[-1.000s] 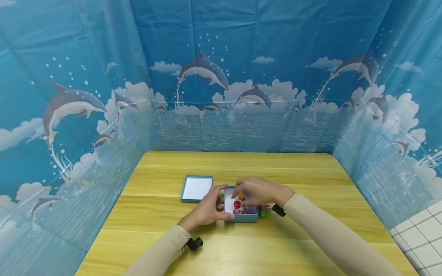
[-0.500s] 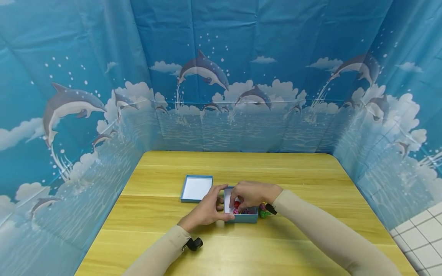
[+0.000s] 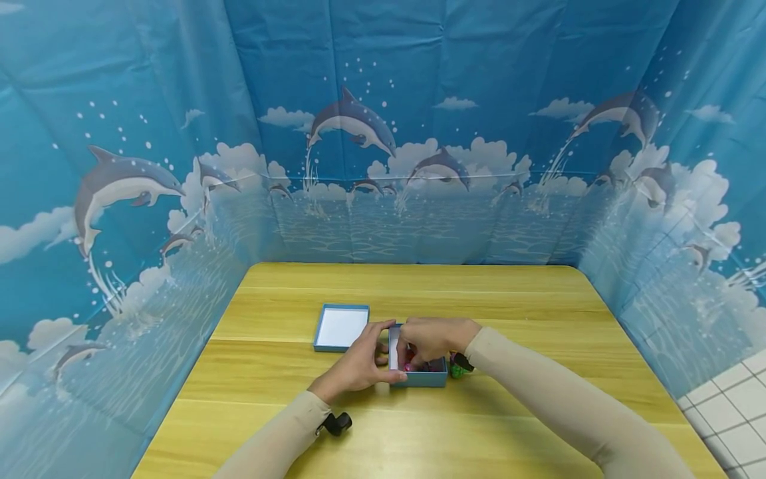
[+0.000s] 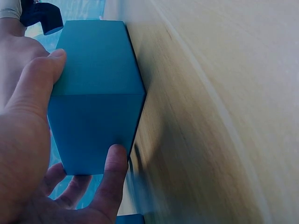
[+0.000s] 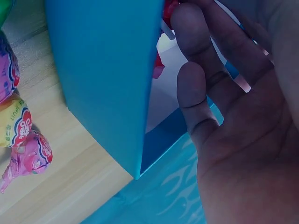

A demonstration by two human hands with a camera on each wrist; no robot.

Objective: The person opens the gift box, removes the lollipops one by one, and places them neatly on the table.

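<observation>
Blue cardboard forms the small open box (image 3: 426, 379) that sits at the middle of the wooden table (image 3: 538, 313), slightly toward 6 o'clock from its centre. The left hand (image 3: 359, 362) grasps this box from its 9 o'clock side: in the left wrist view the thumb (image 4: 114, 177) curls onto one outer wall and the fingers (image 4: 39, 84) wrap the neighbouring wall of the box (image 4: 96, 98). The right hand (image 3: 433, 339) reaches down into the box from 3 o'clock, fingers bent over the wrapped candies (image 3: 409, 366) inside; the right wrist view shows the fingers (image 5: 196, 56) at the red sweets (image 5: 159, 67) over the white floor of the box (image 5: 107, 70), but whether they pinch one I cannot tell. Outside the box, just beside its 3 o'clock wall, lie more candies (image 5: 23, 135), pink and yellow wrappers in the wrist view, with a green one (image 3: 456, 371) seen from the head camera. The box's lid (image 3: 341, 327) lies open side up, white inside, near the box at about 10 o'clock from it, apart from the left hand. A blue dolphin-print backdrop (image 3: 383, 133) surrounds the table on three sides. Both arms wear beige sleeves (image 3: 556, 399).
</observation>
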